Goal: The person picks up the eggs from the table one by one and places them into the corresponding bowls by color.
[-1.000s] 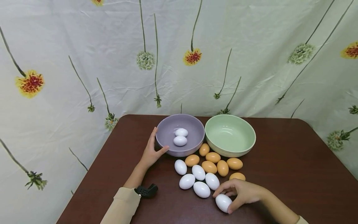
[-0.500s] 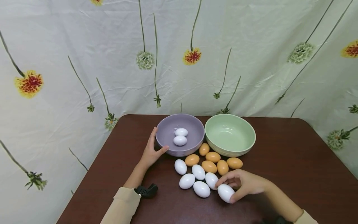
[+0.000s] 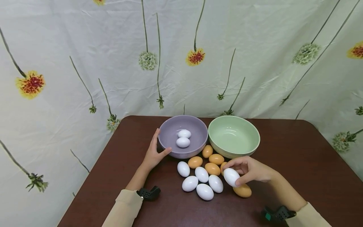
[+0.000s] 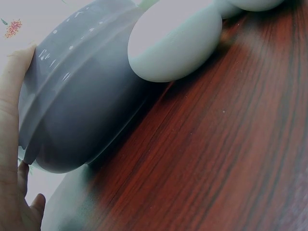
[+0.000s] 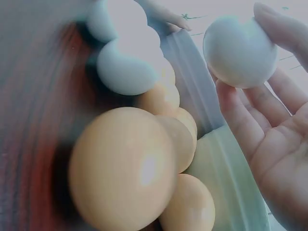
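My right hand (image 3: 256, 170) pinches a white egg (image 3: 231, 177) between thumb and fingertips; in the right wrist view the egg (image 5: 239, 52) shows raised above the others. Under this hand lies an orange egg (image 3: 242, 191). My left hand (image 3: 153, 155) rests spread against the left side of a purple bowl (image 3: 163, 134), thumb at its near rim. Two white eggs (image 3: 183, 142) lie inside that bowl. In the left wrist view straight fingers touch the bowl's outer wall (image 4: 91, 96), beside a white egg (image 4: 175, 41).
A green bowl (image 3: 235, 135) stands right of the purple one. In front of the bowls, several orange eggs (image 3: 212, 169) and several white eggs (image 3: 204, 192) lie loose on the dark wooden table (image 3: 297, 157). A floral cloth (image 3: 170, 63) hangs behind.
My right hand has carried the white egg up and away from the table's near side, past the loose white eggs, uncovering an orange egg. The left hand stays at the purple bowl.
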### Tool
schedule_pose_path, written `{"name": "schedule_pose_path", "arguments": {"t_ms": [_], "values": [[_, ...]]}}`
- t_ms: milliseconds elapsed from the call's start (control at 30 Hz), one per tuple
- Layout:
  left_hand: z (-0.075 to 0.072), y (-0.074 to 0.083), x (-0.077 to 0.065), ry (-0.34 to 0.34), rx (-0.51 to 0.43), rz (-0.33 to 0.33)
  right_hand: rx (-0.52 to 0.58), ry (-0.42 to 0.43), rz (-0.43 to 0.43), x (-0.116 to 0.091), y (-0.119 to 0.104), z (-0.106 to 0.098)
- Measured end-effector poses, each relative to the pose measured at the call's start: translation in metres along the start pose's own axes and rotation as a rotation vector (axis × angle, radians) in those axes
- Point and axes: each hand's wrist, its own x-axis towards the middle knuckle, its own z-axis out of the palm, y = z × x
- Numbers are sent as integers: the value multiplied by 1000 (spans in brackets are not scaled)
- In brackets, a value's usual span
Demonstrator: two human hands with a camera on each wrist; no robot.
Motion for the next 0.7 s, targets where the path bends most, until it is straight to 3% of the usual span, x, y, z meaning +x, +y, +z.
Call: {"name": "schedule_pose_path", "arguments": {"t_ms": [300, 500, 700], "values": [[0, 0, 0, -7, -12, -10, 2, 69, 7, 14, -2, -6], [0, 0, 0, -5, -14, -9, 3, 58, -44, 24, -3, -8], [0, 0, -1, -4, -18, -6, -38, 73, -40, 34, 0, -11]]}}
